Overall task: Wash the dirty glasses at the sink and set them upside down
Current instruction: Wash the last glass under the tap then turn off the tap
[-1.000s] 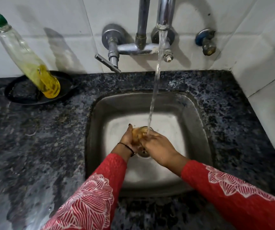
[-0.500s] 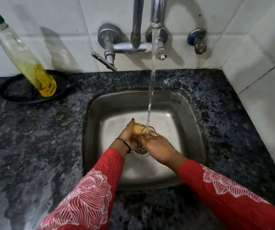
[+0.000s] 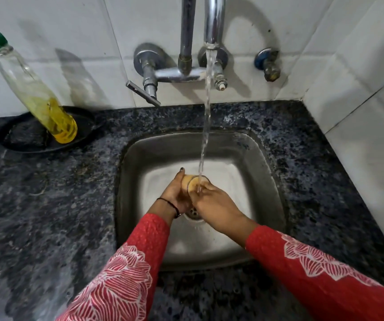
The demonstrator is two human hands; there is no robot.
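Barely shifted since prev. frame: glass [image 3: 195, 185] held above sink [image 3: 265, 163] drain [image 3: 194, 212], mouth tilted up into tap [image 3: 214, 24] stream [image 3: 206, 135]. L hand [image 3: 174, 193] curled round its left side; R hand [image 3: 216, 205] gripping right side.

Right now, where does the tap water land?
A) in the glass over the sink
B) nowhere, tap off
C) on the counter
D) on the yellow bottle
A: the stream falls into the glass that the left hand and right hand hold above the sink.

Dim frontal light, hard shadows, warped edges
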